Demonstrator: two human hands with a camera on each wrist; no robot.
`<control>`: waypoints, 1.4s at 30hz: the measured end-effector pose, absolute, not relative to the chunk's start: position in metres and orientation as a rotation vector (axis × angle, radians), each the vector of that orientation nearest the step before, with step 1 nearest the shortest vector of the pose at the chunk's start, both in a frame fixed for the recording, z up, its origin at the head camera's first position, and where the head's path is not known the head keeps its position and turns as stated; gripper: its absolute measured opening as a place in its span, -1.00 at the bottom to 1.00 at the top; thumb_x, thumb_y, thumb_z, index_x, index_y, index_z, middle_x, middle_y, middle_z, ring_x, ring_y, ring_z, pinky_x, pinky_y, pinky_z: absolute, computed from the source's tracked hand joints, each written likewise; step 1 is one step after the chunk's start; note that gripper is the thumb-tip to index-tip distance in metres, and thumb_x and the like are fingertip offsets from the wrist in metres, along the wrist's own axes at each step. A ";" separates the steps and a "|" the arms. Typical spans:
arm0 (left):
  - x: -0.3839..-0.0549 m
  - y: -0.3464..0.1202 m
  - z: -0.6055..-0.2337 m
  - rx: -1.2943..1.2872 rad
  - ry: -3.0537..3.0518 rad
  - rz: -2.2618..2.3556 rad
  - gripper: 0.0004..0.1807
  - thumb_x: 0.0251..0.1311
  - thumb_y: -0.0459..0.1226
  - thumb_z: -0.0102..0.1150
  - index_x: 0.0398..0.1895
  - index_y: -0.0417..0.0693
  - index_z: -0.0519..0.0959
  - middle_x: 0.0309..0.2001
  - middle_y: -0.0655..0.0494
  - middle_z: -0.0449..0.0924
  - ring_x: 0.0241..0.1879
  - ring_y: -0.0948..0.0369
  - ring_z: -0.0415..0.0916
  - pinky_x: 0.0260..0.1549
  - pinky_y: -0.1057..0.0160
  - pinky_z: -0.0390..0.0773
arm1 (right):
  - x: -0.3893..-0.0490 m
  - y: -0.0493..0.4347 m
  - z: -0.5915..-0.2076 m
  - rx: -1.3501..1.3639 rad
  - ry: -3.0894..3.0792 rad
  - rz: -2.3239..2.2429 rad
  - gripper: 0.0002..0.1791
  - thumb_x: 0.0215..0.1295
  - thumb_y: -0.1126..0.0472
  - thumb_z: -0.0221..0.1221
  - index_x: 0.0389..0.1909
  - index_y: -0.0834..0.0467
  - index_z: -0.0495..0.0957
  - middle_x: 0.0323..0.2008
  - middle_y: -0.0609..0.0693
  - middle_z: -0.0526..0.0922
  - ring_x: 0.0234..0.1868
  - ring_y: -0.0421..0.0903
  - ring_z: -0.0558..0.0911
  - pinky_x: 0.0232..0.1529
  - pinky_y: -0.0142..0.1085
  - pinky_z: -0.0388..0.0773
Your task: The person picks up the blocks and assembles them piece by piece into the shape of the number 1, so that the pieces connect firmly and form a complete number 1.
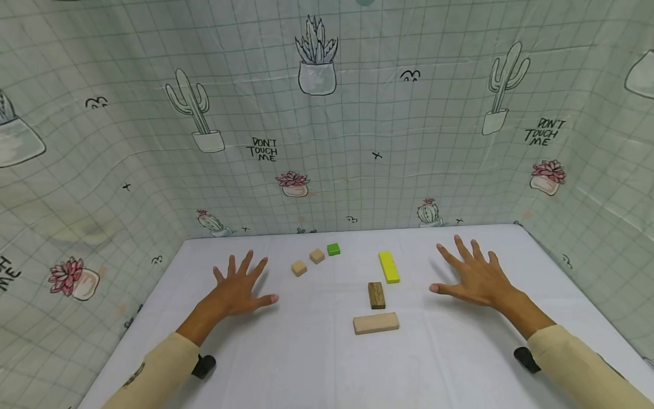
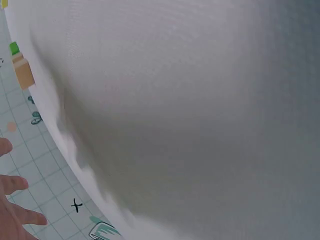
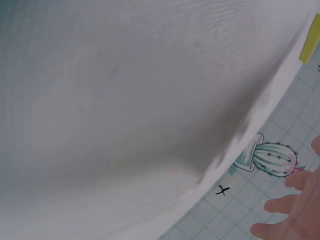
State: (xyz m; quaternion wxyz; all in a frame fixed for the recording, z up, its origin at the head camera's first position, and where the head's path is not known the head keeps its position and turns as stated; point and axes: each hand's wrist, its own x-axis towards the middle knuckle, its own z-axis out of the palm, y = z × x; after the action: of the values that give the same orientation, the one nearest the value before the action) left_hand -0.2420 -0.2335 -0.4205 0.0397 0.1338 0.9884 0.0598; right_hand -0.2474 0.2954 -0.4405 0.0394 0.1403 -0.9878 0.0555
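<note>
Both hands (image 1: 236, 292) (image 1: 480, 278) splayed and well apart, yellow block (image 1: 389, 267), green block (image 1: 334, 249), wooden blocks (image 1: 376, 324) between them

Blocks (image 1: 377, 296) on tbl (image 1: 286, 363) btwn hands (image 1: 237, 291) (image 1: 477, 278), curtain (image 1: 352, 125) behind

Matt white cloth-covered bench (image 1: 286, 363), creased fabric backdrop (image 1: 357, 125), brown block (image 1: 375, 295) of grained wood, pale long block (image 1: 376, 324) and small cubes (image 1: 298, 268) of smooth wood, smooth yellow block (image 1: 389, 267), matt cloth sleeves (image 1: 158, 369)
</note>
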 end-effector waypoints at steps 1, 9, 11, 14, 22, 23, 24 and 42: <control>-0.242 -0.234 -0.421 0.409 3.029 0.177 0.10 0.14 0.37 0.16 0.59 -0.04 0.07 0.57 -0.36 -0.15 0.44 -0.58 -0.25 0.12 -0.71 -0.23 | -0.247 0.295 -0.440 0.432 -3.026 0.168 0.13 0.14 -0.58 0.07 0.59 -0.01 0.04 0.55 0.40 -0.06 0.46 0.59 -0.02 0.22 0.55 -0.04; -0.238 -0.230 -0.421 0.448 3.053 0.162 0.09 0.11 0.38 0.16 0.57 -0.04 0.11 0.55 -0.37 -0.07 0.43 -0.58 -0.18 0.18 -0.67 -0.21 | -0.247 0.293 -0.438 0.445 -3.019 0.165 0.13 0.13 -0.57 0.09 0.59 0.00 0.05 0.54 0.40 -0.05 0.45 0.59 -0.01 0.23 0.55 -0.05; -0.237 -0.228 -0.421 0.475 3.055 0.170 0.09 0.11 0.38 0.16 0.57 -0.03 0.13 0.55 -0.36 -0.05 0.43 -0.57 -0.15 0.19 -0.66 -0.20 | -0.247 0.291 -0.437 0.453 -3.019 0.164 0.13 0.13 -0.57 0.09 0.58 0.00 0.06 0.54 0.40 -0.04 0.45 0.58 0.00 0.24 0.54 -0.04; -0.234 -0.223 -0.421 0.526 3.058 0.202 0.07 0.11 0.37 0.16 0.55 -0.03 0.16 0.54 -0.35 0.01 0.44 -0.53 -0.08 0.22 -0.63 -0.17 | -0.246 0.286 -0.436 0.464 -3.011 0.157 0.13 0.12 -0.57 0.09 0.57 0.03 0.11 0.54 0.39 0.01 0.45 0.57 0.03 0.25 0.52 -0.03; -0.227 -0.200 -0.416 0.671 3.065 0.228 -0.08 0.19 0.30 0.18 0.47 -0.05 0.30 0.44 -0.21 0.29 0.39 -0.25 0.24 0.31 -0.46 0.01 | -0.244 0.270 -0.433 0.498 -2.970 0.187 0.05 0.13 -0.55 0.12 0.47 0.10 0.31 0.47 0.31 0.25 0.41 0.42 0.26 0.30 0.41 0.08; -0.226 -0.196 -0.415 0.685 3.065 0.243 -0.12 0.21 0.27 0.19 0.45 -0.06 0.34 0.41 -0.19 0.34 0.37 -0.22 0.29 0.31 -0.42 0.07 | -0.244 0.268 -0.432 0.505 -2.964 0.193 0.04 0.14 -0.55 0.12 0.45 0.10 0.34 0.45 0.30 0.29 0.40 0.40 0.30 0.30 0.39 0.11; -0.226 -0.192 -0.414 0.695 3.066 0.252 -0.15 0.22 0.24 0.21 0.42 -0.07 0.37 0.37 -0.17 0.39 0.34 -0.18 0.34 0.31 -0.38 0.13 | -0.244 0.265 -0.432 0.514 -2.958 0.193 0.02 0.14 -0.55 0.11 0.43 0.10 0.37 0.43 0.30 0.33 0.37 0.38 0.34 0.29 0.37 0.15; -0.217 -0.121 -0.426 1.049 2.962 0.254 -0.57 0.33 0.05 0.21 0.06 -0.04 0.64 -0.17 0.18 0.70 -0.13 0.26 0.60 -0.10 0.17 0.51 | -0.245 0.210 -0.421 0.700 -2.961 0.338 -0.27 0.21 -0.35 0.24 0.18 0.12 0.58 -0.16 -0.05 0.72 -0.23 -0.10 0.66 -0.38 -0.21 0.49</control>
State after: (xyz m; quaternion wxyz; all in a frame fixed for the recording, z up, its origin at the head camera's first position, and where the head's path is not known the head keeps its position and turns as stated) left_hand -0.2166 -0.1210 -0.4263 -0.0053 0.3326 0.9396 0.0805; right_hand -0.2452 0.2103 -0.4211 0.0401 0.2286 -0.9664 0.1103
